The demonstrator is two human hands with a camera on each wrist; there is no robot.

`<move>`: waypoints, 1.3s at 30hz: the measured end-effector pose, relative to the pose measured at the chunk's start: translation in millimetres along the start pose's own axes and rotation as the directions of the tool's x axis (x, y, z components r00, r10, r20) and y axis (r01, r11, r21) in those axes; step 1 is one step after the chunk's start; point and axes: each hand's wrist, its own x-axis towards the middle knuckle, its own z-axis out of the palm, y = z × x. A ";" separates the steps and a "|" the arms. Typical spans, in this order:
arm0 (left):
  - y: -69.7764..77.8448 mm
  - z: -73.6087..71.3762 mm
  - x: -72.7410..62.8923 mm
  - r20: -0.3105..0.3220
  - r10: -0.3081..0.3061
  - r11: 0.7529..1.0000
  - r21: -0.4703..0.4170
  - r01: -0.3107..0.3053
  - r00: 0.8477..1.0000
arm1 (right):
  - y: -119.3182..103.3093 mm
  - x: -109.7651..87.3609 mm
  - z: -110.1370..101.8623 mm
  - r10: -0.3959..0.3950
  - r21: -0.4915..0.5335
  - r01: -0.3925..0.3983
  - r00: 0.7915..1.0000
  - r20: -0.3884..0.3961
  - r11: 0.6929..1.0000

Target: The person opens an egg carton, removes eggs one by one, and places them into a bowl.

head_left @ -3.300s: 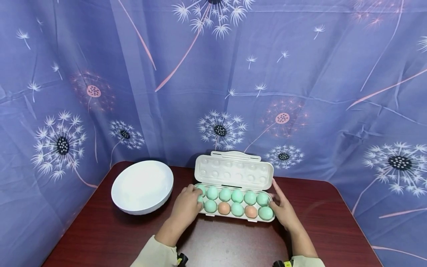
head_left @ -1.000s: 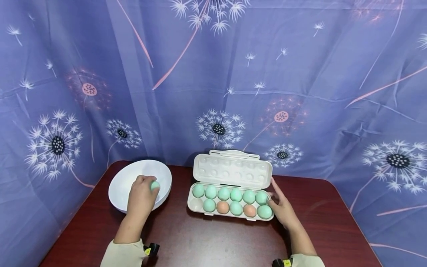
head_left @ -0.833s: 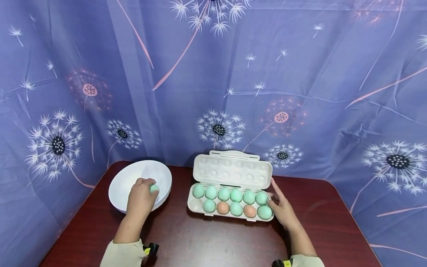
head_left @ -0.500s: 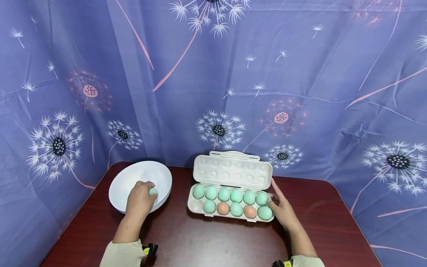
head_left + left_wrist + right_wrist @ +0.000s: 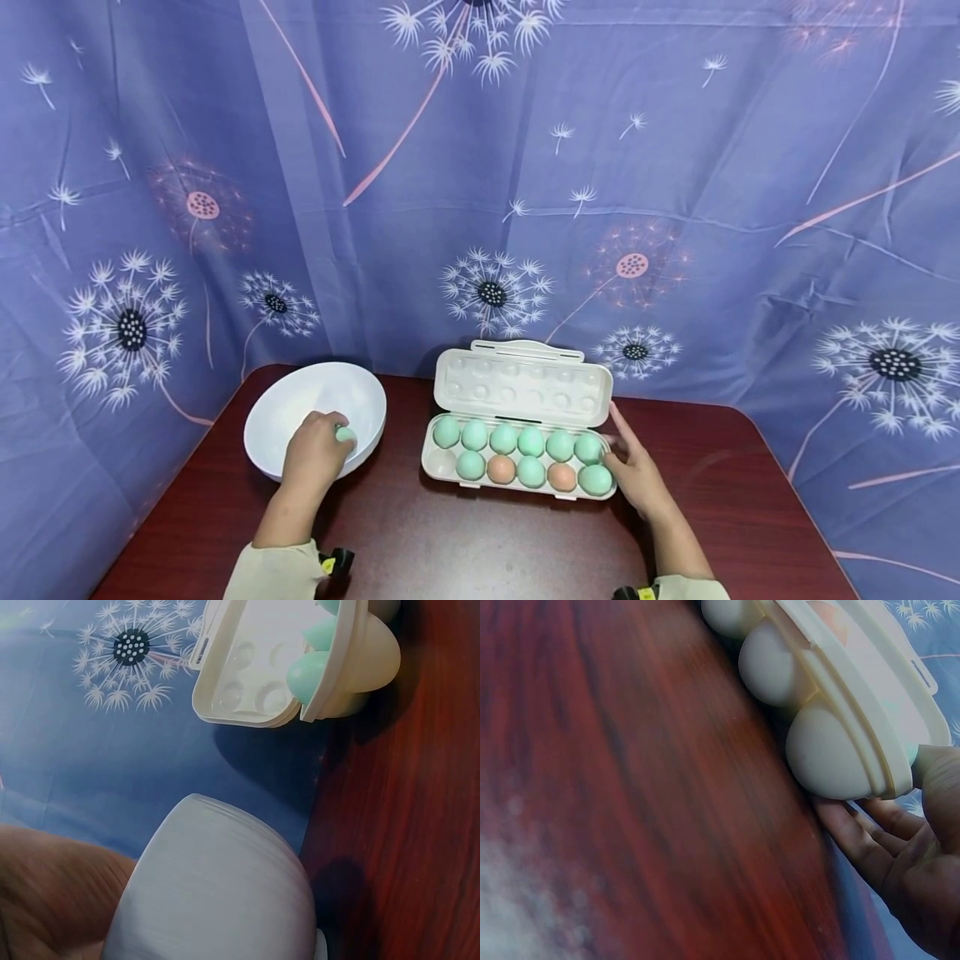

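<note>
Inside the white bowl (image 5: pixel 262 417), my left hand (image 5: pixel 313 450) pinches a pale green egg (image 5: pixel 346 436) low against the near right wall. In the left wrist view the bowl's outer side (image 5: pixel 217 892) hides the egg and most of the hand (image 5: pixel 52 892). My right hand (image 5: pixel 637 473) grips the right end of the white egg carton (image 5: pixel 441 465), thumb over the rim and fingers under the end (image 5: pixel 896 776). The carton's lid (image 5: pixel 525 387) stands open at the back. Several green eggs (image 5: pixel 531 472) and two orange-brown eggs (image 5: pixel 501 469) fill it, except the front-left cup.
Both bowl and carton stand on a dark red wooden table (image 5: pixel 510 542), with a gap between them. A blue curtain (image 5: pixel 420 275) with dandelion prints hangs close behind the table and along its sides.
My left hand has taken a green egg from the carton's front-left cup, moved left to the bowl and lowered the egg inside. My right hand has stayed on the carton.
</note>
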 end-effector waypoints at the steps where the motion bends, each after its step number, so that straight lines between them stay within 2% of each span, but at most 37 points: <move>1: 0.0 -0.1 0.0 0.005 0.000 1.000 0.001 0.000 1.000 | -0.1 0.0 0.1 0.001 -0.002 -0.001 1.000 -0.002 1.000; 16: -0.9 -0.9 0.3 0.057 -0.012 1.000 0.016 0.011 0.998 | 0.7 0.8 0.4 0.011 -0.015 -0.011 1.000 -0.010 1.000; 24: -2.7 -0.1 0.7 0.067 -0.043 0.998 0.058 0.039 0.997 | 0.2 0.2 0.7 0.004 -0.029 -0.005 1.000 -0.018 1.000; 32: -4.4 -4.2 0.1 0.124 -0.099 0.990 0.113 0.086 0.987 | 3.5 0.6 -0.8 0.013 -0.058 -0.014 1.000 -0.012 0.998; 39: -6.0 -8.1 0.7 0.186 -0.126 0.985 0.140 0.101 0.974 | 4.8 1.9 -1.5 0.011 -0.051 -0.011 1.000 0.000 0.999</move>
